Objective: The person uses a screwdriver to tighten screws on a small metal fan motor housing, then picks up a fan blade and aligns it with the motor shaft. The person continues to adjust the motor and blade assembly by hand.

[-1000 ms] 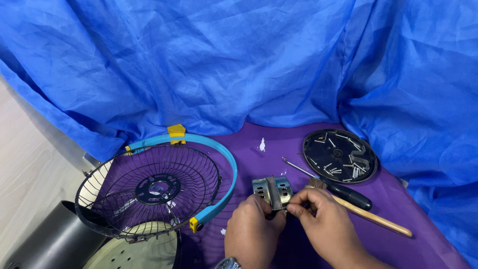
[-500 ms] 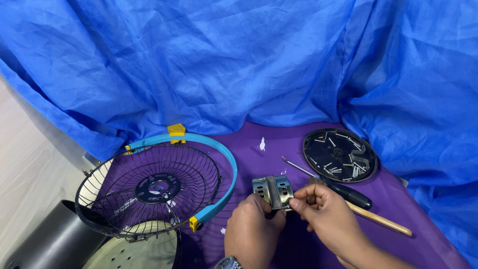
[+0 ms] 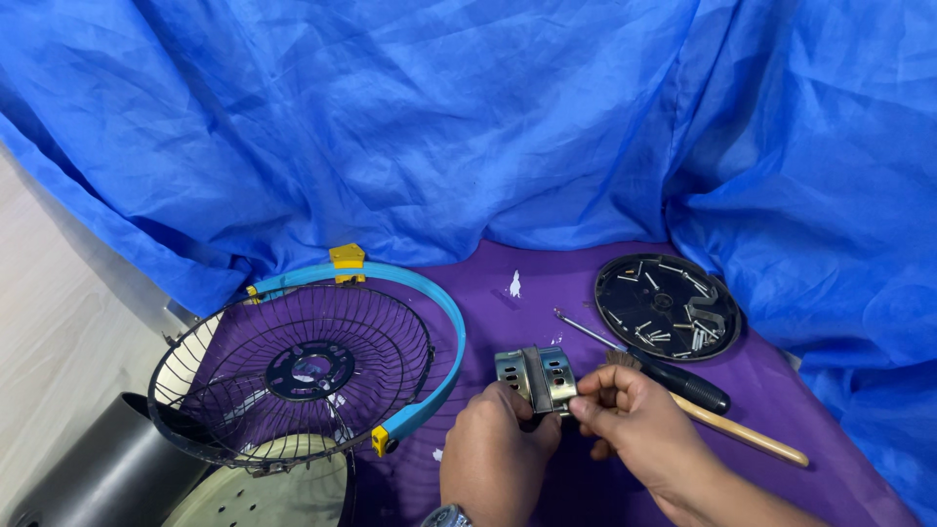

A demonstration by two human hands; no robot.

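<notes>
Here the left hand (image 3: 498, 449) grips a small metal part (image 3: 536, 379) while the right hand (image 3: 634, 420) pinches its edge, both wrists cut off below.

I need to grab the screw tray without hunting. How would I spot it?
Look at the purple cloth before the blue backdrop, on its far right side. The screw tray is the round black dish beyond the screwdriver; unlike the wire fan guard, it is solid.

Two bare hands are showing at the bottom of the frame, the left hand (image 3: 498, 454) and the right hand (image 3: 639, 434). No sleeves are reaching either forearm. A wristwatch (image 3: 446, 516) with a metal case is sitting just below the left grip.
</notes>
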